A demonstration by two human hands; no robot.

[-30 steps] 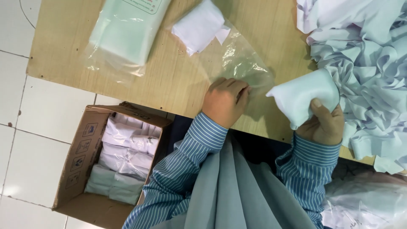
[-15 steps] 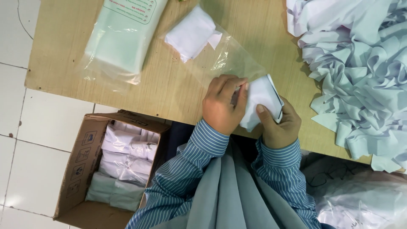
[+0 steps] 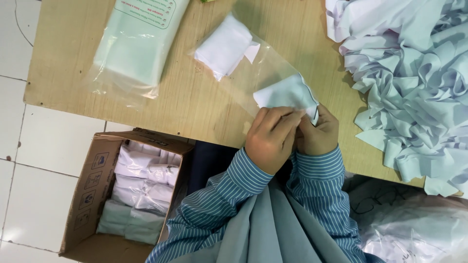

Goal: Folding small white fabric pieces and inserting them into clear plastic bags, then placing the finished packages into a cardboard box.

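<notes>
A clear plastic bag (image 3: 265, 61) lies on the wooden table (image 3: 195, 104) with a folded white cloth (image 3: 225, 46) inside at its far end. A second folded pale cloth (image 3: 287, 92) sits partly in the bag's near opening. My left hand (image 3: 270, 139) grips the bag's open edge. My right hand (image 3: 319, 134) holds the near end of that pale cloth, pressed close against my left hand. Both wrists wear blue striped sleeves.
A heap of loose pale cloths (image 3: 414, 83) covers the table's right side. A filled flat packet (image 3: 136, 46) lies at the upper left. On the tiled floor stands an open cardboard box (image 3: 92, 195) with packed cloths. A crinkled plastic sack (image 3: 414, 224) sits at the lower right.
My right hand carried the folded pale cloth from the heap over to the bag mouth and pushed it partway in. My left hand stayed on the bag's opening.
</notes>
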